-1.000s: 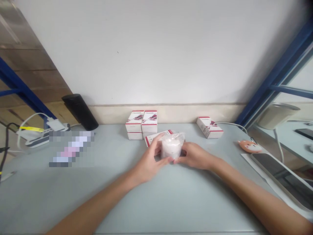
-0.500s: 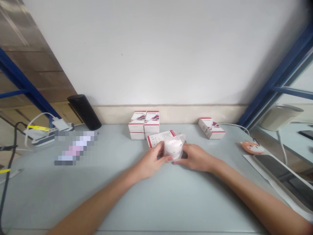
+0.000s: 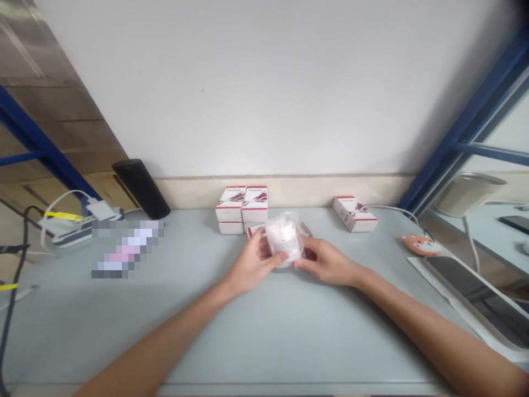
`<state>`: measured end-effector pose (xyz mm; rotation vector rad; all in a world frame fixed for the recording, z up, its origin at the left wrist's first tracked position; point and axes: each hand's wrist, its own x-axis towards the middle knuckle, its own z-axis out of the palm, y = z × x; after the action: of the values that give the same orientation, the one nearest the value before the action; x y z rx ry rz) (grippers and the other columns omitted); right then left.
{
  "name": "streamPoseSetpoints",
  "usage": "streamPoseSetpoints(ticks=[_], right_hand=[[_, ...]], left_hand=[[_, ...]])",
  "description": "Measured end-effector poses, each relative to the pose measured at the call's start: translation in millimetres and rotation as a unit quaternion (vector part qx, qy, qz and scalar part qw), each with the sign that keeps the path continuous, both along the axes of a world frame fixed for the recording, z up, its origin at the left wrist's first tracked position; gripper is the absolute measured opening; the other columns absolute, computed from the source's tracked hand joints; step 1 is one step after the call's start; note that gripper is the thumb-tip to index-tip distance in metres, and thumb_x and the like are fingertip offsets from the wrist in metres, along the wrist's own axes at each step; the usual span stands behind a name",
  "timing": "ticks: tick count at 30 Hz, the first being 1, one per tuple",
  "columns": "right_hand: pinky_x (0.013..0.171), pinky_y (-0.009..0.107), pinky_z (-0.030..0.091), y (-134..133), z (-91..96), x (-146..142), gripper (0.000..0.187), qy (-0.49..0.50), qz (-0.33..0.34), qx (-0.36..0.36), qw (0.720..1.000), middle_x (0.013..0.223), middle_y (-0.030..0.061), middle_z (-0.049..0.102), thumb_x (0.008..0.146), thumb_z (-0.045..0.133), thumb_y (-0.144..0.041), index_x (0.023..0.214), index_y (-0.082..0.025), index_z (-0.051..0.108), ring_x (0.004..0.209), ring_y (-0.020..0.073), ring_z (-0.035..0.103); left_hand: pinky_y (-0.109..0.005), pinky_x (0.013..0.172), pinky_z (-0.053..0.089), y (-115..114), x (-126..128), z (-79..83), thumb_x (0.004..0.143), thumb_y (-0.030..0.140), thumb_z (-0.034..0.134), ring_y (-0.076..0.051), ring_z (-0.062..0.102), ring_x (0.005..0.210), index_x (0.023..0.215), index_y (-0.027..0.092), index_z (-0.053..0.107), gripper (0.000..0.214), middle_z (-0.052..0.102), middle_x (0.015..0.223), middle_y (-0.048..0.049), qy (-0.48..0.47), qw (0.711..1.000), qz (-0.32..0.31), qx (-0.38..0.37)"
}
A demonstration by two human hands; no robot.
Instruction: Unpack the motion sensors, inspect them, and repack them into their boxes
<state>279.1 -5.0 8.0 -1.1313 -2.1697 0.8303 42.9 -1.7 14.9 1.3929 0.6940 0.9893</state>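
Both my hands hold a small white round object wrapped in a clear plastic bag (image 3: 282, 241), just above the grey table (image 3: 256, 336). My left hand (image 3: 253, 262) grips its left side with thumb and fingers curled. My right hand (image 3: 326, 260) pinches its right side. Right behind the bagged object lies a white and red box (image 3: 253, 229), mostly hidden. Two more such boxes (image 3: 243, 208) stand stacked against the wall, and another box (image 3: 354, 214) lies to the right.
A black cylinder (image 3: 140, 188) leans at the back left beside a power strip with cables (image 3: 70, 225). An orange animal-shaped item (image 3: 421, 245) and a dark tablet (image 3: 479, 300) lie at the right. Blue shelf frames stand on both sides.
Both hands have tilted the bagged object and shifted it slightly left and up; it now covers more of the box lying behind it.
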Motion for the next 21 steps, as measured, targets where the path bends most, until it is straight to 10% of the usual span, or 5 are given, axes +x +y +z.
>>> streamPoseSetpoints(ticks=[5, 9, 13, 21], right_hand=[[0.068, 0.029, 0.039, -5, 10.4, -7, 0.045, 0.121, -0.069, -0.007, 0.99, 0.08, 0.0002, 0.057, 0.102, 0.052, -0.061, 0.086, -0.02, 0.062, 0.075, 0.0167, 0.048], [0.072, 0.029, 0.044, -9, 9.2, -12, 0.04, 0.188, -0.043, -0.028, 0.981, 0.095, 0.0027, 0.062, 0.103, 0.052, -0.062, 0.107, -0.023, 0.061, 0.079, 0.0168, 0.053], [0.07, 0.031, 0.047, -12, 1.4, -18, 0.046, 0.206, -0.015, -0.067, 0.976, 0.102, 0.0055, 0.065, 0.1, 0.056, -0.063, 0.124, -0.023, 0.058, 0.077, 0.0172, 0.056], [0.064, 0.03, 0.04, -17, 8.6, -21, 0.035, 0.265, -0.078, -0.082, 0.957, 0.073, -0.0021, 0.055, 0.103, 0.056, -0.056, 0.093, -0.023, 0.058, 0.064, 0.0144, 0.05]], left_hand=[[-0.047, 0.103, 0.057, 1, -4, 22.2, 0.091, 0.04, 0.079, -0.033, 0.066, 0.129, 0.143, 0.025, 0.051, 0.061, 0.066, 0.144, -0.0137, -0.107, 0.99, 0.054, -0.069], [-0.054, 0.108, 0.053, 1, -7, 33.0, 0.097, 0.039, 0.071, -0.032, 0.064, 0.133, 0.152, 0.032, 0.044, 0.061, 0.058, 0.154, -0.0117, -0.176, 0.976, 0.02, -0.126], [-0.054, 0.114, 0.048, -4, -3, 31.4, 0.099, 0.034, 0.07, -0.031, 0.061, 0.138, 0.156, 0.036, 0.04, 0.064, 0.058, 0.156, -0.0095, -0.182, 0.973, -0.004, -0.141], [-0.054, 0.121, 0.041, 1, -2, 18.6, 0.098, 0.034, 0.071, -0.031, 0.06, 0.139, 0.152, 0.029, 0.05, 0.058, 0.064, 0.148, -0.0108, -0.172, 0.976, -0.01, -0.131]])
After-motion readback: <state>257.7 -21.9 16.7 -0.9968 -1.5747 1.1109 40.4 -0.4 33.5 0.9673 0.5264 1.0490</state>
